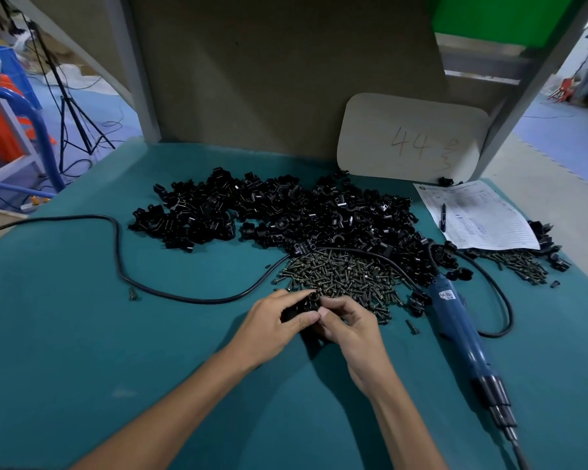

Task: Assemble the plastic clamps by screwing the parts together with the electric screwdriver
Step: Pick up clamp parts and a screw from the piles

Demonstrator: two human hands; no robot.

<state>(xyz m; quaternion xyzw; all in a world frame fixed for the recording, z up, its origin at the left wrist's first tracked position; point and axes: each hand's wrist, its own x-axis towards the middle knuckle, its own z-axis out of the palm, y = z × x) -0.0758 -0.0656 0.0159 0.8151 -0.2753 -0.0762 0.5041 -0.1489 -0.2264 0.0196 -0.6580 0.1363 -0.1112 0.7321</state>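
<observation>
Head view: my left hand (279, 320) and right hand (350, 330) meet low over the teal mat (116, 351), both curled round one black clamp (307, 301) and pinching it between them, just short of the screw heap (347, 276). The electric screwdriver (462, 334) lies ungripped to the right — near my right hand, well apart from the left. Its long axis runs away from me, cord end by the screws, bit toward the near edge, so I judge the right hand should reach. Behind: the pile of black parts (286, 212), a paper form (482, 218), a board (408, 140) marked 44.

Near-left mat (82, 351) seems open; cable (118, 252), screws (347, 273) and screwdriver (455, 320) block ahead and right.
</observation>
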